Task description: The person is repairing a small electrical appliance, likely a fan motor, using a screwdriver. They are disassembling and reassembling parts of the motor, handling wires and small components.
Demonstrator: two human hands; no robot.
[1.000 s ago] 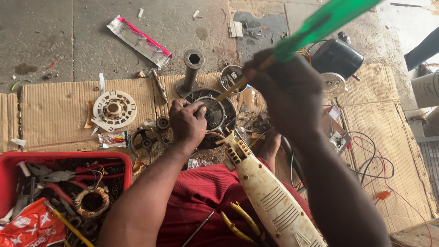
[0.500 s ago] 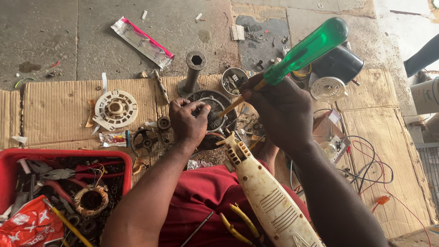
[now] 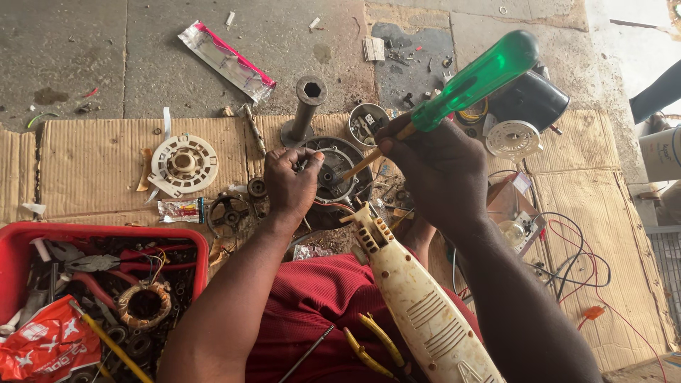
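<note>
My right hand (image 3: pixel 440 167) grips a screwdriver with a green translucent handle (image 3: pixel 482 76); its shaft slants down-left and the tip rests in the middle of a round dark metal motor housing (image 3: pixel 351 159) on the cardboard. My left hand (image 3: pixel 289 183) is clamped over the housing's left rim, holding it steady. A cream-coloured plastic appliance body (image 3: pixel 418 305) lies across my lap, its nose pointing at the housing.
A red tray (image 3: pixel 106 234) at the lower left holds pliers, a copper coil and small parts. A white plastic disc (image 3: pixel 183 163), a metal tube on a base (image 3: pixel 306 106), a small tin of screws (image 3: pixel 367 122), a black cup (image 3: pixel 530 99) and loose wires (image 3: pixel 574 259) lie around.
My right hand has dropped lower and tilted the screwdriver flatter, so the tip now sits in the housing's centre. The left hand keeps its hold on the rim.
</note>
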